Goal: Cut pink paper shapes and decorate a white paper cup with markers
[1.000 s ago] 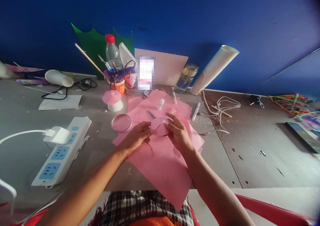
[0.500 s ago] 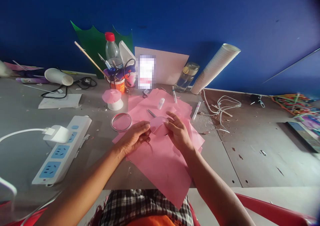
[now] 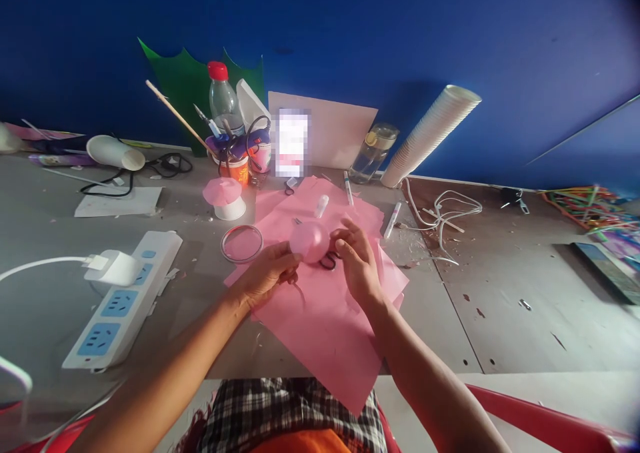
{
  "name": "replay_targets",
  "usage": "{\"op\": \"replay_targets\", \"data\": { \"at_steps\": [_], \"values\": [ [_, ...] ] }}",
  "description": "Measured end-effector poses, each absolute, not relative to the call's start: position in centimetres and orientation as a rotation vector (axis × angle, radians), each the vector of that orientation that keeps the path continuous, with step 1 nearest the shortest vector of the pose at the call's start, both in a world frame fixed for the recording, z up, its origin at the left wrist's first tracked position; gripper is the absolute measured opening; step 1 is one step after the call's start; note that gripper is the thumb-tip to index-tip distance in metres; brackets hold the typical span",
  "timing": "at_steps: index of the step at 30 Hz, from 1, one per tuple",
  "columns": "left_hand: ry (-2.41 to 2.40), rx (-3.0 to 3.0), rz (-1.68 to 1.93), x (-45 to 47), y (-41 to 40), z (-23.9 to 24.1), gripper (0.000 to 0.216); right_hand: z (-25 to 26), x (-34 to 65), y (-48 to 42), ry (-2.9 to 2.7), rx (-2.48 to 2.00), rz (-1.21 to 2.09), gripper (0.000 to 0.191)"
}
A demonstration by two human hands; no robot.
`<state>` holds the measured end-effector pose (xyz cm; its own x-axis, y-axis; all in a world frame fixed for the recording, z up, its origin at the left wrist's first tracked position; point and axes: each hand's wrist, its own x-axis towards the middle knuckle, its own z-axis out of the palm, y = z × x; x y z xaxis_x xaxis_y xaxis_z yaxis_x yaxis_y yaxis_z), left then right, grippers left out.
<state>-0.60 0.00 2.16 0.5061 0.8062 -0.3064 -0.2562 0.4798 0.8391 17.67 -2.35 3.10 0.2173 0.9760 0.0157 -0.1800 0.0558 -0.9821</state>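
Note:
My left hand (image 3: 267, 274) pinches the left edge of a small round pink paper disc (image 3: 309, 241) and holds it raised above the pink paper sheets (image 3: 320, 319). My right hand (image 3: 356, 261) is beside the disc's right edge with fingers curled. Black scissor handles (image 3: 329, 261) show between the disc and my right hand, which seems to rest on them. A small metal tool tip (image 3: 297, 221) peeks out behind the disc.
A clear round lid (image 3: 242, 243) and a pink-topped white cup (image 3: 226, 199) lie left of the sheets. A power strip (image 3: 123, 296) with a charger is at the left. Pens (image 3: 392, 221), a glue tube (image 3: 321, 205), a cup stack (image 3: 428, 137), a bottle (image 3: 221, 101) and white cables (image 3: 445, 216) surround the work.
The pink disc has been lifted and shifted left, held by my left hand alone. My right hand has let go of it, and black scissor handles now show beneath.

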Motion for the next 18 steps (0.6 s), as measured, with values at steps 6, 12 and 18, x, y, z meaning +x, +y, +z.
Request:
{"op": "replay_targets", "data": {
  "at_steps": [6,12,18],
  "values": [
    [0.792,0.819,0.818,-0.6,0.5,2.0,0.026,5.2,16.7,-4.4,-1.530,-1.088,0.733,0.053],
    [0.771,0.785,0.803,-0.5,0.3,2.0,0.029,10.1,15.0,-7.0,-2.373,-0.571,0.753,0.046],
    [0.759,0.790,0.795,-0.8,0.6,1.9,0.027,7.7,16.6,-4.7,-1.766,-1.147,0.602,0.031]
  ]
}}
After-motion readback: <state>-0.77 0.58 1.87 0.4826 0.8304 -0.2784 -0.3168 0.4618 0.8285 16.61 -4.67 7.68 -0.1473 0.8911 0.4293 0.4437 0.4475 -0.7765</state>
